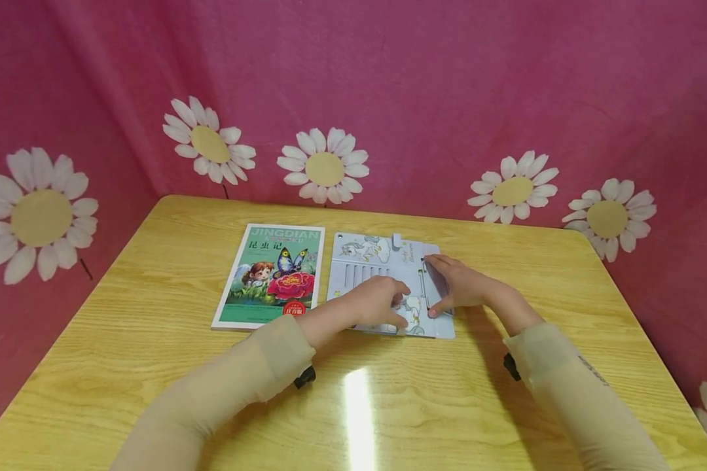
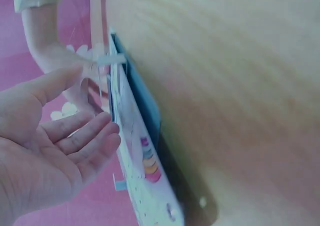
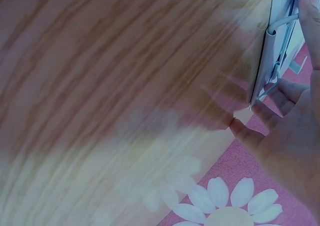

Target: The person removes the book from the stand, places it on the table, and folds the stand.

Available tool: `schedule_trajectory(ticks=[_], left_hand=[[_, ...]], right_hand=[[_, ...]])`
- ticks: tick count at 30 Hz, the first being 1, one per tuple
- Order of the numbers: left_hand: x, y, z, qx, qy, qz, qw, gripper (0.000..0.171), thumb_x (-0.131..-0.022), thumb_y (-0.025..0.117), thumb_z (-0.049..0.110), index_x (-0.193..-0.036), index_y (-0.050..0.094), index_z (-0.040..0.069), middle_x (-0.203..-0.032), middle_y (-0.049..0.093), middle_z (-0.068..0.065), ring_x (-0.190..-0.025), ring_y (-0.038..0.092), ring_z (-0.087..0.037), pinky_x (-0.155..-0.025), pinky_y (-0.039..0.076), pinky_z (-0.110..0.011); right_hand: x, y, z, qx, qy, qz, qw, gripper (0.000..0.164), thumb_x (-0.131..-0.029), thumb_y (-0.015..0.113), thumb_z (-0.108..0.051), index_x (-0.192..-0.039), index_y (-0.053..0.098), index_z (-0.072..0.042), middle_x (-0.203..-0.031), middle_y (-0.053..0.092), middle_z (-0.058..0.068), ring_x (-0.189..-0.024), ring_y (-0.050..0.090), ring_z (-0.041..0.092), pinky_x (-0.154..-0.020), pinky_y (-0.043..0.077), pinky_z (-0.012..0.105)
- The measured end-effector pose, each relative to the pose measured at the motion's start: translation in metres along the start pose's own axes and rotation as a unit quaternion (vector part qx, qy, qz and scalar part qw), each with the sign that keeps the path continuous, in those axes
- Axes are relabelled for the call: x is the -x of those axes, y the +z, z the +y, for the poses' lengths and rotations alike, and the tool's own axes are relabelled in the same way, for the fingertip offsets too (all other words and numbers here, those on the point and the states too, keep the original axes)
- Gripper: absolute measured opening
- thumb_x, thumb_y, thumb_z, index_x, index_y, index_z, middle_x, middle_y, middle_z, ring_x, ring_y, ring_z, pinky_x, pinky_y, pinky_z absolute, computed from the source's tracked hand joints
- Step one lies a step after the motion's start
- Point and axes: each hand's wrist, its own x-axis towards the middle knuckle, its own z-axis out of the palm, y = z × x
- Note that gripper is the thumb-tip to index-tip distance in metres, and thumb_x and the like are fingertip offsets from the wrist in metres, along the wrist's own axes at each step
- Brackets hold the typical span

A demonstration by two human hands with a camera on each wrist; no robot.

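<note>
A pale lilac book stand (image 1: 409,267) with unicorn pictures and a row of slots lies flat on the table. The right hand (image 1: 468,286) grips the small flap (image 1: 436,286) at its right side, thumb at the near end and fingers at the far end. That flap is tilted up from the panel. In the right wrist view, a wire clip (image 3: 283,23) shows close to the thumb. Over the front middle of the stand is the left hand (image 1: 378,302), fingers loosely bent and nothing held. Part of the slotted panel is hidden under it.
A green-covered children's book (image 1: 271,278) lies left of the stand, with a small gap between them. The wooden table (image 1: 424,405) meets a pink curtain (image 1: 412,98) with white daisies along its back and sides.
</note>
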Motion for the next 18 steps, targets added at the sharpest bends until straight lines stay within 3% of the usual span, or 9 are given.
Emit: schedule_trajectory(ticks=[3, 8, 13, 18], left_hand=[[-0.006, -0.008, -0.001, 0.002, -0.008, 0.011, 0.9999, 0.06, -0.082, 0.074, 0.028, -0.132, 0.053, 0.005, -0.118, 0.064, -0.007, -0.109, 0.059, -0.018, -0.092, 0.048, -0.029], [-0.022, -0.021, -0.011, 0.02, -0.02, 0.058, 0.9979, 0.061, -0.084, 0.072, 0.027, -0.135, 0.05, 0.004, -0.128, 0.059, -0.01, -0.119, 0.053, -0.022, -0.098, 0.045, -0.034], [-0.043, -0.03, -0.023, 0.058, -0.016, 0.113, 0.9918, 0.06, -0.085, 0.071, 0.022, -0.137, 0.047, 0.004, -0.132, 0.056, -0.01, -0.123, 0.051, -0.024, -0.101, 0.043, -0.034], [-0.064, -0.032, -0.031, 0.052, -0.025, 0.15, 0.987, 0.058, -0.085, 0.07, 0.019, -0.136, 0.048, 0.004, -0.133, 0.054, -0.012, -0.122, 0.051, -0.026, -0.101, 0.042, -0.035]], right_hand=[[0.001, 0.0, 0.0, 0.001, -0.003, 0.004, 1.0, 0.119, -0.064, 0.081, -0.054, -0.147, 0.019, 0.004, -0.151, 0.02, 0.027, -0.137, 0.021, 0.045, -0.109, 0.024, 0.059], [0.002, 0.0, 0.0, -0.002, -0.002, 0.001, 1.0, 0.12, -0.064, 0.081, -0.054, -0.148, 0.018, 0.003, -0.152, 0.019, 0.027, -0.138, 0.02, 0.045, -0.109, 0.024, 0.059], [0.0, 0.0, -0.001, -0.001, 0.003, -0.005, 1.0, 0.121, -0.064, 0.079, -0.056, -0.149, 0.015, 0.002, -0.152, 0.017, 0.026, -0.138, 0.019, 0.045, -0.109, 0.025, 0.059], [0.001, -0.001, 0.0, -0.003, 0.01, -0.009, 1.0, 0.122, -0.064, 0.079, -0.057, -0.149, 0.015, 0.0, -0.153, 0.015, 0.026, -0.138, 0.018, 0.046, -0.108, 0.024, 0.06]])
